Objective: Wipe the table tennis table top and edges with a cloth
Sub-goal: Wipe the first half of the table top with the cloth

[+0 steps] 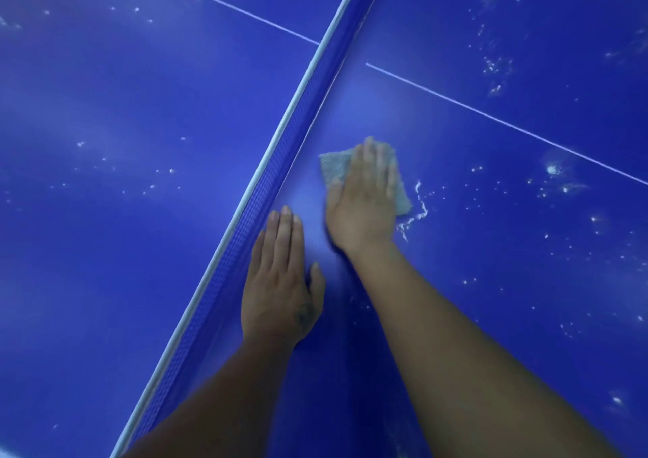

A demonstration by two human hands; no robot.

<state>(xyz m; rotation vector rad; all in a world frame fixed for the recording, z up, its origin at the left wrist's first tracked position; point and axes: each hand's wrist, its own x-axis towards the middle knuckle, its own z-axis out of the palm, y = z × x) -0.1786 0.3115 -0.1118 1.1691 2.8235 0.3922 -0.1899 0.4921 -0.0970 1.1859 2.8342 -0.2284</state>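
The blue table tennis table top (491, 212) fills the view, dotted with white specks. A light grey cloth (333, 168) lies flat on it just right of the net. My right hand (364, 198) presses palm-down on the cloth, fingers spread over it. My left hand (280, 282) rests flat on the bare table beside the net, fingers together, holding nothing. A smear of white grime (417, 212) sits right beside the cloth's near-right corner.
The blue net (280, 162) with its white top band runs diagonally from bottom left to top centre. A thin white centre line (491, 117) crosses the right half and continues on the left half (228, 5) beyond the net.
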